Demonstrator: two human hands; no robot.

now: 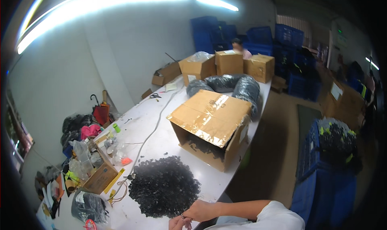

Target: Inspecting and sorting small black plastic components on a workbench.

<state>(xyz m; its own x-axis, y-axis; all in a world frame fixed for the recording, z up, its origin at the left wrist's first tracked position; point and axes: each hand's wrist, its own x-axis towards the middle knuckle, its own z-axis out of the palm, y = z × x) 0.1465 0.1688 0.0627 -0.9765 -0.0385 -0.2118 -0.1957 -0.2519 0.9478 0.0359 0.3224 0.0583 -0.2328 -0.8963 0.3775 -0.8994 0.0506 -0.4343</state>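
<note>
A large heap of small black ring-like pieces (163, 185) lies on the white table at its near end. Right by the heap's near edge, my right hand (200, 210) is closed in a pinch on a small black piece (184, 217). Below and touching it, my left hand (177, 223) has its fingers curled in around the same spot, partly cut off by the lower edge. What the left fingers grip is too small and covered to make out. My right forearm (238, 209) reaches in from the right, out of a white sleeve.
An open carton (209, 117) on its side holds black pieces. Dark wrapped bundles (246, 93) and more cartons (259, 66) stand behind it. A grey cable (150, 135) crosses the table (141, 113). Left are a cluttered box (100, 177) and a wrapped roll (86, 205); right, blue crates (310, 149).
</note>
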